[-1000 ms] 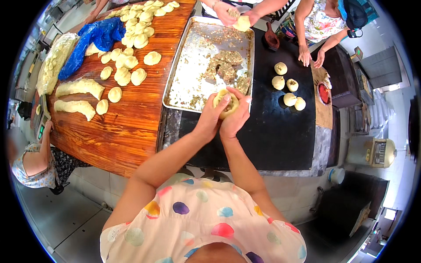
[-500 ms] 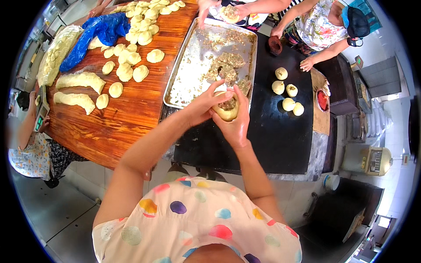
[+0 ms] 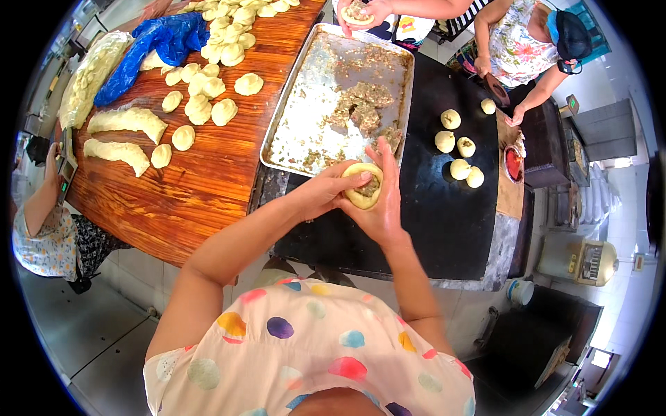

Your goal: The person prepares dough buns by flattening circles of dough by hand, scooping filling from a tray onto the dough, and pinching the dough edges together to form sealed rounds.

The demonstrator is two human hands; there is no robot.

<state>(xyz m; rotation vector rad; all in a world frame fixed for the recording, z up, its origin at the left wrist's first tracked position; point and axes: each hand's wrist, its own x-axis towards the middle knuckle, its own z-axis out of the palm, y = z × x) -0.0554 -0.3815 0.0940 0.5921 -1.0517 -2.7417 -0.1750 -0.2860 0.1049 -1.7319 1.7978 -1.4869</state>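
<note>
A round dough wrapper (image 3: 352, 200) with brownish-grey filling (image 3: 370, 186) inside is held between my two hands, above the near right corner of the filling tray. My left hand (image 3: 320, 194) grips its left rim, with the thumb bent over the edge and pressing on the filling. My right hand (image 3: 381, 216) cups it from the right and below, fingers stretched upward past the rim. The shallow metal tray (image 3: 291, 128) holds mounds of the same filling (image 3: 365, 104) and scattered bits of it.
Left on the wooden table (image 3: 201, 201) lie dough discs (image 3: 224, 111), dough rolls (image 3: 118, 152) and a blue plastic bag (image 3: 149, 59). Several filled buns (image 3: 460, 168) sit on the black surface (image 3: 416, 236), near a red-filled bowl (image 3: 513, 163). Co-workers' hands (image 3: 378, 10) work at the far side.
The wrapper has turned its opening upward, and my left thumb has moved onto the filling. A co-worker's hand has left the tray. Another bun now lies near the far right co-worker.
</note>
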